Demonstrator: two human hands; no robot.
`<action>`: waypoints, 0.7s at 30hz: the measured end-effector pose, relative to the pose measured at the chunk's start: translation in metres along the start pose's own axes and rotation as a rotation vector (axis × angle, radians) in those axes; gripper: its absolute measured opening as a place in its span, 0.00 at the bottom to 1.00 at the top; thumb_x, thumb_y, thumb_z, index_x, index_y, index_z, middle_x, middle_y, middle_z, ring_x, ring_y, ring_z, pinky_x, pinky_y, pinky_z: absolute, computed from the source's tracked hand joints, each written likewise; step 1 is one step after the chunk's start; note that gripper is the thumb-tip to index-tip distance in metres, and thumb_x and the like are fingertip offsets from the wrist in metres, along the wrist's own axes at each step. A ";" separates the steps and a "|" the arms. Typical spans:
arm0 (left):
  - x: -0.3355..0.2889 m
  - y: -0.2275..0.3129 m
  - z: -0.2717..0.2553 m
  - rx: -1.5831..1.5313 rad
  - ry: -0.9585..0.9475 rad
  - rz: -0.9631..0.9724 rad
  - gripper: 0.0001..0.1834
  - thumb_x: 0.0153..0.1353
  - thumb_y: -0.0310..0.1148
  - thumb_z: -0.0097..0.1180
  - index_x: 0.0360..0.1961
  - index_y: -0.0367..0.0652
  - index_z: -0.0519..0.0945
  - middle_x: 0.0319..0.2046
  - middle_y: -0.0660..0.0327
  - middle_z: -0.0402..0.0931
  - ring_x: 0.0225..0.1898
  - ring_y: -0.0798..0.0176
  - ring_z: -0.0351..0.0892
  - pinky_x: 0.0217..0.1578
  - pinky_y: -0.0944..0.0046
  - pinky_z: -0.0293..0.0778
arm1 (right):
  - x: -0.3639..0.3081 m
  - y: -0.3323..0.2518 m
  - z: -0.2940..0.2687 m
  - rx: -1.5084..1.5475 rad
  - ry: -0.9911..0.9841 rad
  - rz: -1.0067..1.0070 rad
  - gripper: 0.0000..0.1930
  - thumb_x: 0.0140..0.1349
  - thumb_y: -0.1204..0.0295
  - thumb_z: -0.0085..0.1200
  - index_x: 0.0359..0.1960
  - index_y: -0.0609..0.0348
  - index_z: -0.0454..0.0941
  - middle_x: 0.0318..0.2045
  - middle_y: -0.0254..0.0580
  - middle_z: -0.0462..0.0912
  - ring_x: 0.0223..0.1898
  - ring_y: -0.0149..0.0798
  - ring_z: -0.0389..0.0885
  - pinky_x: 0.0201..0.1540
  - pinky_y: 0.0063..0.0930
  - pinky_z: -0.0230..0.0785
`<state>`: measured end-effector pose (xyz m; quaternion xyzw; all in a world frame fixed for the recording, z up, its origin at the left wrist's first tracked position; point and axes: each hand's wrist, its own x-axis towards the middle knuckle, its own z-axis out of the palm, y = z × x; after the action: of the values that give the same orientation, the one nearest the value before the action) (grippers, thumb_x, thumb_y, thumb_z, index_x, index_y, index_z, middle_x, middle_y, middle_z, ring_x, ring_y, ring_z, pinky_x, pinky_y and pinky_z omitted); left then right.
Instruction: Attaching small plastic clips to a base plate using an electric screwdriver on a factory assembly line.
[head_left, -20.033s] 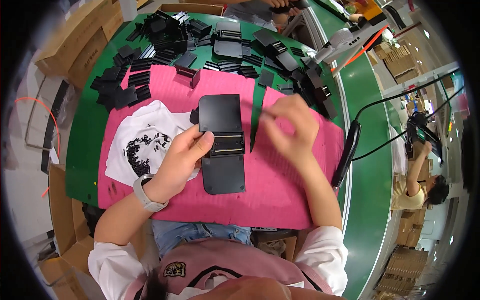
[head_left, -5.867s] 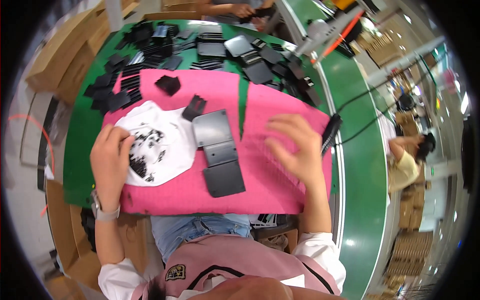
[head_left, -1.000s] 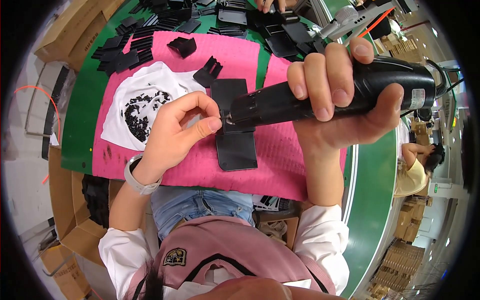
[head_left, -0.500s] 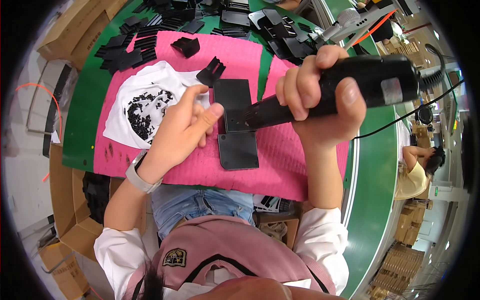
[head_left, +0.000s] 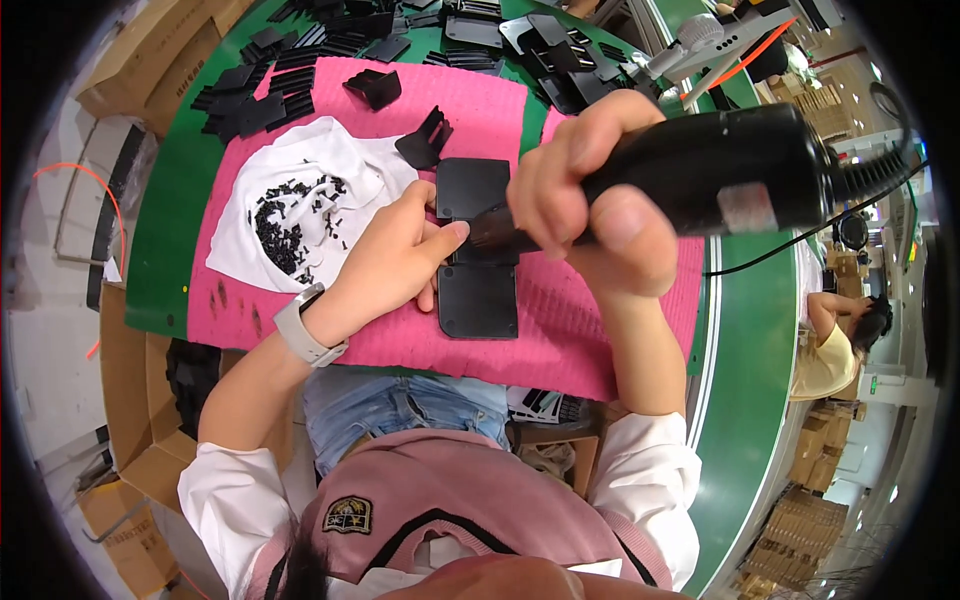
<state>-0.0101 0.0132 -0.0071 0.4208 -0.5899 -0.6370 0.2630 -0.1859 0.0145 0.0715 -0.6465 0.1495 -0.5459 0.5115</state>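
My right hand (head_left: 590, 200) is wrapped around a black corded electric screwdriver (head_left: 710, 170), which slants down to the left. Its tip meets the middle of a black plastic plate assembly, between an upper panel (head_left: 474, 188) and a lower panel (head_left: 478, 302). At the assembly's left edge, my left hand (head_left: 405, 245) is closed, with the thumb beside the screwdriver tip; the fingertips are partly hidden. Beside my left wrist, a white cloth (head_left: 240, 235) carries a heap of small black screws (head_left: 280, 235). Two bent black plastic pieces (head_left: 425, 138) (head_left: 373, 89) lie beyond the panels.
A pink foam mat (head_left: 370, 345) covers part of the green table (head_left: 160, 270). Stacks of black plastic parts (head_left: 245, 105) line the far side. At the far right is a metal arm with an orange cable (head_left: 745, 60). Cardboard boxes (head_left: 140, 420) stand at left; another person (head_left: 835, 335) sits at right.
My left hand has moved right and come against the plate assembly. The screwdriver has shifted slightly left and its body has lowered, with its tip still at the assembly.
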 end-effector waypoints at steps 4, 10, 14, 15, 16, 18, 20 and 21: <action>0.003 -0.004 0.000 0.047 0.027 0.003 0.14 0.63 0.30 0.49 0.41 0.30 0.64 0.13 0.58 0.72 0.09 0.64 0.73 0.13 0.66 0.66 | 0.009 0.004 0.018 -0.063 0.000 0.054 0.19 0.52 0.65 0.61 0.33 0.61 0.63 0.15 0.33 0.65 0.13 0.27 0.63 0.15 0.20 0.57; 0.001 -0.003 0.001 0.085 0.057 -0.010 0.12 0.63 0.29 0.49 0.40 0.30 0.64 0.13 0.57 0.72 0.09 0.64 0.73 0.13 0.65 0.66 | 0.013 0.012 0.015 -0.044 0.013 0.071 0.19 0.52 0.64 0.61 0.31 0.62 0.63 0.14 0.33 0.65 0.11 0.26 0.62 0.15 0.20 0.56; 0.001 -0.003 0.002 0.089 0.056 -0.001 0.12 0.62 0.29 0.49 0.39 0.31 0.64 0.13 0.56 0.72 0.09 0.63 0.72 0.13 0.64 0.66 | 0.015 0.010 0.014 -0.061 0.005 0.106 0.17 0.52 0.66 0.60 0.31 0.62 0.63 0.14 0.34 0.65 0.11 0.26 0.62 0.15 0.20 0.57; 0.002 -0.003 0.002 0.089 0.055 0.000 0.12 0.62 0.29 0.49 0.39 0.31 0.64 0.13 0.56 0.72 0.09 0.63 0.72 0.13 0.64 0.66 | 0.015 0.010 0.014 -0.059 0.005 0.118 0.17 0.52 0.68 0.59 0.31 0.62 0.63 0.14 0.34 0.65 0.11 0.26 0.62 0.15 0.21 0.57; 0.002 -0.004 0.002 0.092 0.058 -0.003 0.12 0.62 0.29 0.49 0.39 0.31 0.64 0.13 0.56 0.72 0.09 0.63 0.72 0.13 0.64 0.65 | 0.015 0.010 0.014 -0.060 0.004 0.117 0.17 0.52 0.68 0.59 0.31 0.62 0.63 0.14 0.34 0.65 0.11 0.26 0.62 0.15 0.21 0.57; 0.001 -0.004 0.003 0.096 0.063 0.000 0.12 0.62 0.29 0.49 0.39 0.31 0.64 0.13 0.56 0.72 0.09 0.63 0.72 0.13 0.64 0.65 | 0.013 0.010 0.014 -0.014 -0.044 0.073 0.16 0.51 0.70 0.59 0.31 0.63 0.63 0.14 0.35 0.66 0.12 0.27 0.63 0.16 0.21 0.58; 0.000 -0.005 0.001 0.140 0.052 0.049 0.12 0.62 0.29 0.49 0.40 0.31 0.65 0.13 0.56 0.73 0.09 0.63 0.72 0.13 0.64 0.65 | 0.009 0.010 0.022 -0.058 -0.018 0.072 0.17 0.51 0.69 0.61 0.30 0.63 0.64 0.14 0.36 0.68 0.13 0.27 0.64 0.16 0.21 0.58; 0.000 -0.009 0.001 0.130 0.069 0.045 0.14 0.62 0.30 0.50 0.42 0.30 0.65 0.13 0.57 0.73 0.09 0.63 0.72 0.12 0.64 0.65 | 0.008 0.009 0.024 -0.092 -0.005 0.079 0.16 0.51 0.69 0.61 0.31 0.63 0.64 0.14 0.35 0.67 0.13 0.27 0.64 0.16 0.21 0.58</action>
<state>-0.0099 0.0152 -0.0163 0.4453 -0.6299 -0.5764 0.2697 -0.1595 0.0166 0.0715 -0.6643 0.1986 -0.5163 0.5027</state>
